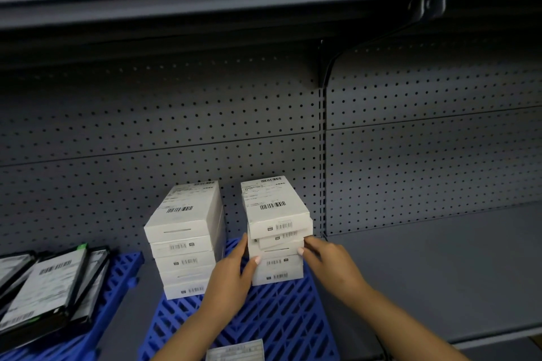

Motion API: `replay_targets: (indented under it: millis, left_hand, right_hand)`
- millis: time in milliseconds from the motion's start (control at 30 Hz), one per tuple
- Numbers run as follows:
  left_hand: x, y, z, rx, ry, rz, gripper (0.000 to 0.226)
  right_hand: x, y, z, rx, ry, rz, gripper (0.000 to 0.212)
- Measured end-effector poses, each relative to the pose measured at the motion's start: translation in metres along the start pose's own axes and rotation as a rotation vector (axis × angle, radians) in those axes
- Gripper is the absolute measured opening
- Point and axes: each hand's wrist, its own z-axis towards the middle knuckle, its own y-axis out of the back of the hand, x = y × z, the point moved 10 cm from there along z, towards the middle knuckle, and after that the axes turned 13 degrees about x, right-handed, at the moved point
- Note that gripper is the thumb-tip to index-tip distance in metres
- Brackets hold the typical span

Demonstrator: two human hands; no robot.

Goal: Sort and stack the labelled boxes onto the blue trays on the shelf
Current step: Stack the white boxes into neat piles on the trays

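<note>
Two stacks of white labelled boxes stand on a blue slatted tray [281, 319] on the shelf. The left stack [184, 240] is neat and several boxes high. The right stack [277, 231] is slightly uneven, its upper boxes shifted. My left hand [231, 275] presses against the right stack's left side, thumb on its front. My right hand [325, 261] touches the stack's right side with fingertips on a middle box. Another labelled box [236, 350] lies flat at the tray's front edge, partly cut off.
A second blue tray [123, 269] at the left carries black-edged labelled boxes [50, 284] lying tilted. Grey pegboard [176, 132] backs the shelf. A bracket [325, 67] holds the upper shelf [205, 0]. Bare grey shelf surface [440, 272] extends to the right.
</note>
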Motion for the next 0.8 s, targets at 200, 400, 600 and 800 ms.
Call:
replay_targets:
  millis: [200,400,600,800]
  left_hand:
    - [-0.003,0.002,0.0,-0.032,0.019,0.05,0.053]
    - [-0.006,0.006,-0.003,-0.024,0.044,0.035,0.061]
    - [-0.035,0.02,-0.01,-0.051,-0.048,-0.048,0.066]
    - [-0.033,0.021,-0.006,-0.045,-0.025,-0.111,0.075]
  right_hand:
    - [0.0,-0.002,0.006,0.011,-0.019,-0.044,0.019]
    - [-0.001,0.001,0.002,-0.003,-0.017,-0.026,0.02]
    - [0.019,0.021,-0.013,-0.114,0.092,0.041,0.047]
    - [0.031,0.023,-0.015,-0.103,0.061,0.016,0.079]
